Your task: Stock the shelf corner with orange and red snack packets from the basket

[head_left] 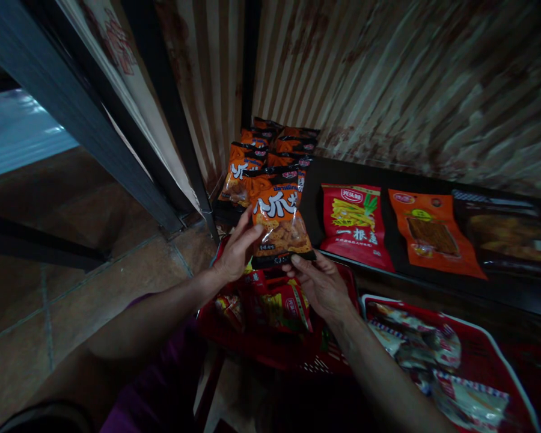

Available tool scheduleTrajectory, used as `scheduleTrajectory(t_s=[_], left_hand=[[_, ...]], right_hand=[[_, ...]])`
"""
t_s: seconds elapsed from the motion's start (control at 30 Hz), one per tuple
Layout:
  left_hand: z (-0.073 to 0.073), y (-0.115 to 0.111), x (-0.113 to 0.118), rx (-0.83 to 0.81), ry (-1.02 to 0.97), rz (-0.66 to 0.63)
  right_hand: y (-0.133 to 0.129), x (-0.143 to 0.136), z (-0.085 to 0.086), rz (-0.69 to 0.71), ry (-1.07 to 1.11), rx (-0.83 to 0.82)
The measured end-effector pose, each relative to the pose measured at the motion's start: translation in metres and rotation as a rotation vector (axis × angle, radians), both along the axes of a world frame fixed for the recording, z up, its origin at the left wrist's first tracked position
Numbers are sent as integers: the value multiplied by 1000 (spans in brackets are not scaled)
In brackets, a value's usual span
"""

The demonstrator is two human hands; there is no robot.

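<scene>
An orange and black snack bag (279,231) is held up between my two hands, its printed front facing me. My left hand (235,251) grips its left side, thumb on the front. At the lower right corner my right hand (322,281) pinches the bag, thumb in front and fingers behind. Just behind it, similar orange bags (247,162) stand in two rows on the dark shelf (312,225). Beneath my hands sits a red basket (270,353) with red snack bags (277,304) inside.
To the right on the shelf lie a red snack bag (354,225), an orange packet (435,231) and a dark bag (507,231). A second red basket (500,343) holds whitish packets (469,397). Metal posts (175,108) rise at the left over a tiled floor (130,252).
</scene>
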State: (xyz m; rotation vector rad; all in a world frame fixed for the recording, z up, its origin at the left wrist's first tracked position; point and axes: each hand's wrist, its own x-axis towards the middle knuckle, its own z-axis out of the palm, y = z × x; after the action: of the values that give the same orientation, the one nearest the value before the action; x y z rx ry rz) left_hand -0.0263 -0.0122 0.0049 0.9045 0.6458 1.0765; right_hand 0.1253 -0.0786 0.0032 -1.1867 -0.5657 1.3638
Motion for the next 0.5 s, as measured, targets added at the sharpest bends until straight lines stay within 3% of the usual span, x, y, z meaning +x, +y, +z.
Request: scheduleTrajectory(t_s=[0.2,0.5], left_hand=[[6,0,-2,-6,-67,-141],[-7,1,-5,22,110,-104]], right_hand=[[2,1,1,-16,-9,2],[1,2,-2,32,17,-16]])
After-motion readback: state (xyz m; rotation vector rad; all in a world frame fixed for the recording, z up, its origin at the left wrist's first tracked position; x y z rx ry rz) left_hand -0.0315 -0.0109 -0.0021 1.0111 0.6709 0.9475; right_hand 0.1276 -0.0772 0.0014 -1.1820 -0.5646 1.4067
